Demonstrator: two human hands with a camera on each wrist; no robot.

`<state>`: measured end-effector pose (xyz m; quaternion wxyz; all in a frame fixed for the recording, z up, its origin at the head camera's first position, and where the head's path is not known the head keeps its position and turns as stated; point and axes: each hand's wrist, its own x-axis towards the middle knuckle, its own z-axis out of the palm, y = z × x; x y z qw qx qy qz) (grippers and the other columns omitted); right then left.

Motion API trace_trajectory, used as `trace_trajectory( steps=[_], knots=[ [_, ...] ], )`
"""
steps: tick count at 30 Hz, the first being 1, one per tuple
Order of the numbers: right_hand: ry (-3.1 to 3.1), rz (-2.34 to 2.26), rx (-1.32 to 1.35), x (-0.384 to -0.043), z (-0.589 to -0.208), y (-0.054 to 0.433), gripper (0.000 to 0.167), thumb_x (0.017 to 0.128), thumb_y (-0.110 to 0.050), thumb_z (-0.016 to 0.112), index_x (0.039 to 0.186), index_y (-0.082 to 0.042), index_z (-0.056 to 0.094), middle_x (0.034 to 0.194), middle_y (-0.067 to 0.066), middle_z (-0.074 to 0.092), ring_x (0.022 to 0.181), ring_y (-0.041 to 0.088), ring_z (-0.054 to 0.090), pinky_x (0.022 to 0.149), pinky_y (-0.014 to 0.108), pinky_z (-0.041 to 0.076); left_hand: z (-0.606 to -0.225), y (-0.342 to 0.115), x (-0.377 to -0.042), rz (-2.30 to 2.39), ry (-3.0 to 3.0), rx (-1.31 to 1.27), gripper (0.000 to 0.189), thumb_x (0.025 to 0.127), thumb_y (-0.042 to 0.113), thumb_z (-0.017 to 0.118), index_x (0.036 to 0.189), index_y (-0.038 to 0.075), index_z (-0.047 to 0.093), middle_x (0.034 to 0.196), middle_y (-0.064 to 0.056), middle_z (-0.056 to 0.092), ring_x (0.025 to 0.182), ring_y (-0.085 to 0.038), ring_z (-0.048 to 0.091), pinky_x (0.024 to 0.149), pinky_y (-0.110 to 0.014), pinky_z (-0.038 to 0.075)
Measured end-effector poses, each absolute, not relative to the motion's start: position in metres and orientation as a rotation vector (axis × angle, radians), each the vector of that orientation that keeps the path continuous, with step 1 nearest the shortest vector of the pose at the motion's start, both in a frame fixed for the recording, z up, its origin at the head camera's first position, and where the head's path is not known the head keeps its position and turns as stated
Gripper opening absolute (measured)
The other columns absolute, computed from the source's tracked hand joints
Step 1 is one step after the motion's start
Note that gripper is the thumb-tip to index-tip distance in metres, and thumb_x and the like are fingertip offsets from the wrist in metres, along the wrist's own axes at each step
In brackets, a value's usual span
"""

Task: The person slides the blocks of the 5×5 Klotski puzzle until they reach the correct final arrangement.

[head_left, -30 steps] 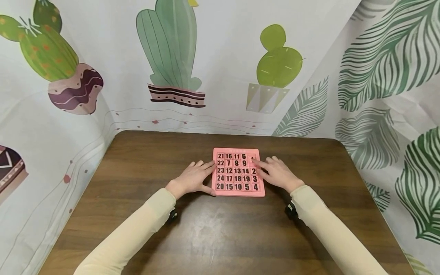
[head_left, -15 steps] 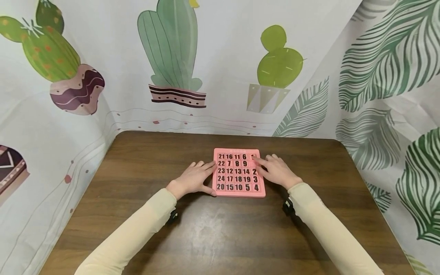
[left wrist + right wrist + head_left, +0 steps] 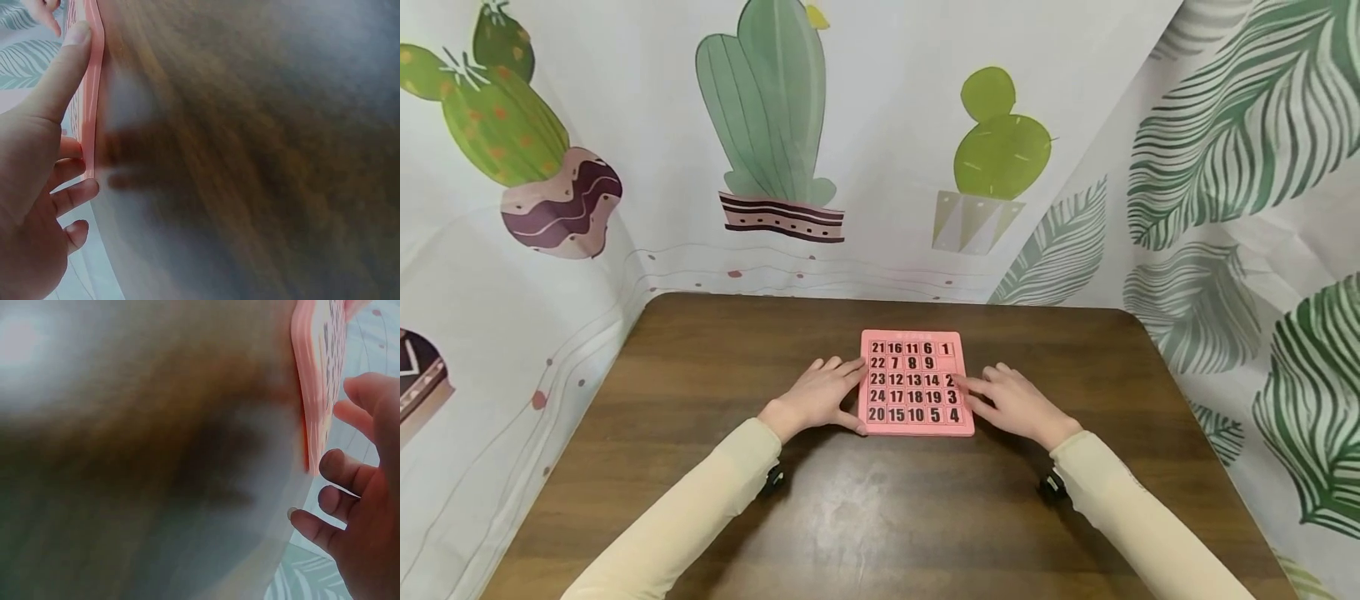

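A pink sliding number puzzle (image 3: 904, 427) lies flat on the table, its tiles printed with black numbers. In the right column, a gap sits between the 1 tile (image 3: 945, 349) and the 2 tile (image 3: 950, 381). My left hand (image 3: 812, 397) rests against the puzzle's left side, fingers higher up and thumb at the lower corner. In the left wrist view the thumb (image 3: 61, 78) lies straight along the pink edge (image 3: 92, 100). My right hand (image 3: 1017, 403) comes from the right, with a fingertip on the 2 tile and its thumb near the right edge.
The dark brown wooden table (image 3: 857, 533) extends around the puzzle. Behind it hangs a white cloth (image 3: 887, 167) printed with cacti and leaves. Both sleeved wrists carry a small black device, such as the right wrist device (image 3: 1052, 485).
My right fingertip has moved from the 1 tile down to the 2 tile, leaving the 1 uncovered in the top row. The left hand has stayed at the puzzle's left side.
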<state>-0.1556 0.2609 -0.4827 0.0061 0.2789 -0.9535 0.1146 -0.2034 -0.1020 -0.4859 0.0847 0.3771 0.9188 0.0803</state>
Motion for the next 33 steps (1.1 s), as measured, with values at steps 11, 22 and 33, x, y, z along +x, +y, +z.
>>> trace_trajectory(
  steps=[11,22,33],
  knots=[
    [-2.988,0.327,0.870,-0.151,-0.481,0.259,0.045,0.102,-0.033,0.068,0.145,-0.020,0.065,0.080,-0.003,0.051,0.077,0.016,0.037,0.073,0.035,0.035,-0.484,-0.104,-0.204,0.262,2.753,1.141,0.112,0.076,0.072,0.078,0.159,0.006,0.042,0.166,-0.012,0.038,0.132,-0.032,0.047,0.105,-0.051,0.037],
    [-3.030,0.341,0.824,-0.162,-0.485,0.258,0.047,0.103,-0.032,0.066,0.148,-0.017,0.062,0.082,0.002,0.056,0.078,0.021,0.041,0.074,0.038,0.038,-0.486,-0.102,-0.202,0.257,2.735,1.142,0.112,0.077,0.072,0.077,0.160,0.006,0.042,0.166,-0.012,0.038,0.132,-0.032,0.047,0.105,-0.052,0.038],
    [-3.069,0.404,0.766,-0.165,-0.480,0.256,0.051,0.103,-0.033,0.065,0.151,-0.016,0.059,0.087,0.003,0.058,0.083,0.021,0.043,0.079,0.040,0.039,-0.482,-0.103,-0.200,0.290,2.730,1.117,0.111,0.076,0.069,0.080,0.159,0.005,0.043,0.166,-0.012,0.038,0.134,-0.033,0.046,0.109,-0.055,0.036]
  ],
)
